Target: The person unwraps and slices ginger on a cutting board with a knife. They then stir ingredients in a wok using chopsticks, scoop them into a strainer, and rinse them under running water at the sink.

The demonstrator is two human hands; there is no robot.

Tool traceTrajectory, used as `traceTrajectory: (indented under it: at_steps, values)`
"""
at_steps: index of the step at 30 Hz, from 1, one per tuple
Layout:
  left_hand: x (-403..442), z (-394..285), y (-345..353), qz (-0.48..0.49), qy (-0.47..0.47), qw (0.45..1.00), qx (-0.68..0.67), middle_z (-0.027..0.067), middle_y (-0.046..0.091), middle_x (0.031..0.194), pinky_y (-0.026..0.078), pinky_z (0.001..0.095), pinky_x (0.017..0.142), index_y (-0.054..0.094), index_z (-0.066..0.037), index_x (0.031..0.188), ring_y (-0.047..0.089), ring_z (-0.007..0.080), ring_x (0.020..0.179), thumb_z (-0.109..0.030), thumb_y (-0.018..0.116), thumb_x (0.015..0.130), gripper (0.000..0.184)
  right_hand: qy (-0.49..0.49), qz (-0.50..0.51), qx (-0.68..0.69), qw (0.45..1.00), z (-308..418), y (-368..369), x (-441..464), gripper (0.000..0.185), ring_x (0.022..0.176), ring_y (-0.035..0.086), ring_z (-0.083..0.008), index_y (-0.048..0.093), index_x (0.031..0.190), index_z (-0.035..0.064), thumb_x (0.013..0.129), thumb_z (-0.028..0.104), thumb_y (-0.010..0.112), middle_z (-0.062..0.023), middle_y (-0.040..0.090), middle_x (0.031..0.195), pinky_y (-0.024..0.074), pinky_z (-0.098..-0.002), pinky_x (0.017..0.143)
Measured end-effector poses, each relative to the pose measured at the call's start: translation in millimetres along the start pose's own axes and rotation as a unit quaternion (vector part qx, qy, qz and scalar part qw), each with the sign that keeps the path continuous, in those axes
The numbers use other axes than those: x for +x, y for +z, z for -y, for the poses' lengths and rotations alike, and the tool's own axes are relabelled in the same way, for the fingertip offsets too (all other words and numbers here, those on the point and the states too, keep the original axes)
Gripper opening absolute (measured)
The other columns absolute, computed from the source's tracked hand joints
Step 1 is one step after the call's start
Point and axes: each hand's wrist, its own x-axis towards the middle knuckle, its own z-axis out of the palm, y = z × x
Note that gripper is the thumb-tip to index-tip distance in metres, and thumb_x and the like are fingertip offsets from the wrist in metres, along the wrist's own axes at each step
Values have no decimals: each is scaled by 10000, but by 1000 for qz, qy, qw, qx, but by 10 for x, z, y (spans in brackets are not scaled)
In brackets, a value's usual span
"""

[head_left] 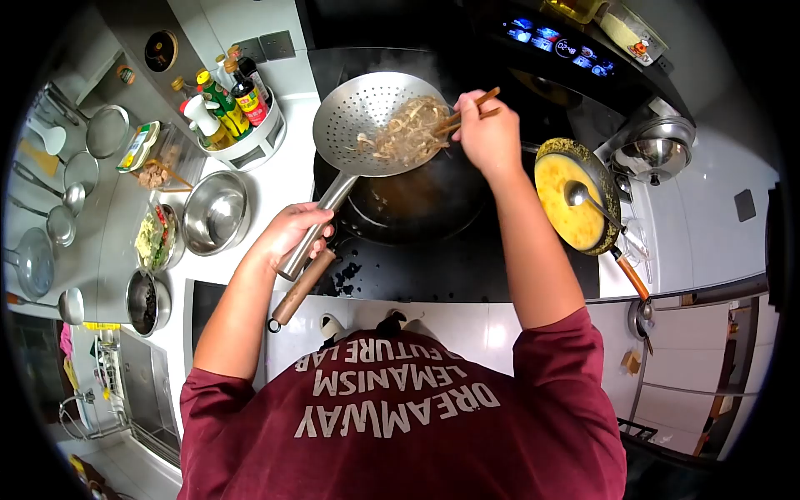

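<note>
A large perforated metal strainer (340, 108) is held over a dark wok (417, 212) on the black stove. My left hand (300, 233) is closed around the strainer's metal handle. Thin pale brown strips of food (408, 129) lie in the right part of the strainer's bowl. My right hand (487, 133) grips a pair of wooden chopsticks (450, 125), whose tips are among the strips. The wok's wooden handle (304, 287) points toward me, just below my left hand. Brownish liquid shows in the wok under the strainer.
To the right, a speckled pan (611, 200) holds yellow liquid and a ladle (577, 193). A metal bowl (216, 213), a bowl of chopped ingredients (156, 237), a bowl of dark pieces (148, 302) and a bottle rack (258, 146) stand left. A lidded metal pot (652, 154) is far right.
</note>
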Motion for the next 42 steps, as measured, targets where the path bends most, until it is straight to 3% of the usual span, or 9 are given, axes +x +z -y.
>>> traceTrajectory:
  at_steps: [3, 5, 10, 16, 19, 22, 27, 32, 42]
  values:
    - [-4, 2, 31, 11, -5, 1000, 10, 73, 582, 708, 407, 224, 381, 531, -40, 952, 516, 110, 462, -161, 611, 875, 165, 22, 52, 21, 998, -122, 221, -102, 199, 699, 669, -290, 670, 856, 24, 878, 194, 570, -171, 660, 745, 513, -365, 669]
    - [10, 33, 53, 14, -17, 1000, -5, 75, 583, 708, 405, 226, 380, 529, -38, 946, 513, 110, 462, -155, 615, 872, 163, 62, 121, 125, 983, -81, 287, -195, 183, 567, 655, -156, 674, 887, 12, 898, 156, 562, -111, 663, 716, 518, -280, 584]
    - [12, 85, 49, -4, -22, 1000, -13, 76, 578, 700, 408, 227, 374, 526, -31, 941, 510, 116, 462, -143, 618, 871, 161, 54, 55, 191, 979, -23, -54, -56, 210, 562, 630, -121, 667, 873, 9, 922, 164, 534, -68, 633, 692, 504, -259, 527]
    - [20, 104, 23, -16, -22, 1000, 1, 68, 570, 691, 411, 231, 370, 530, -30, 908, 515, 118, 453, -140, 623, 867, 150, -98, 22, -34, 994, -341, 173, -118, 182, 685, 632, -325, 675, 880, 48, 877, 198, 573, -180, 643, 808, 500, -347, 625]
    - [22, 60, -14, -22, -9, 999, 47, 52, 572, 689, 410, 233, 374, 536, -37, 896, 512, 110, 449, -145, 620, 865, 141, -43, 143, 72, 986, -341, 239, -229, 202, 642, 653, -214, 677, 884, 37, 884, 212, 576, -118, 670, 738, 501, -309, 613]
    - [18, -23, -75, -60, 19, 987, 147, 25, 567, 678, 422, 240, 397, 549, -51, 872, 504, 99, 447, -145, 619, 858, 118, -57, 30, 173, 983, -243, 1, -200, 232, 597, 627, -111, 657, 862, -6, 926, 185, 542, -59, 642, 694, 498, -250, 572]
    - [0, -220, -145, -96, 42, 970, 221, 12, 542, 671, 426, 246, 402, 554, -50, 905, 504, 97, 454, -145, 607, 857, 119, 77, -55, 106, 990, -618, -314, -235, 258, 506, 581, -113, 643, 868, -10, 942, 206, 522, -63, 599, 646, 484, -245, 522]
    - [-5, -310, -199, -140, 48, 946, 287, 10, 534, 667, 419, 249, 396, 567, -31, 952, 497, 98, 445, -159, 606, 855, 165, 165, 12, -9, 986, -841, -216, -338, 265, 537, 651, -194, 646, 858, 2, 933, 225, 523, -116, 658, 689, 511, -309, 552]
    - [24, -296, -295, -160, 54, 942, 291, 24, 534, 645, 425, 268, 388, 578, -8, 915, 501, 111, 431, -138, 618, 844, 153, 131, 76, 86, 985, -1047, 473, -566, 242, 515, 616, -158, 601, 809, -2, 940, 181, 512, -97, 610, 668, 491, -298, 513]
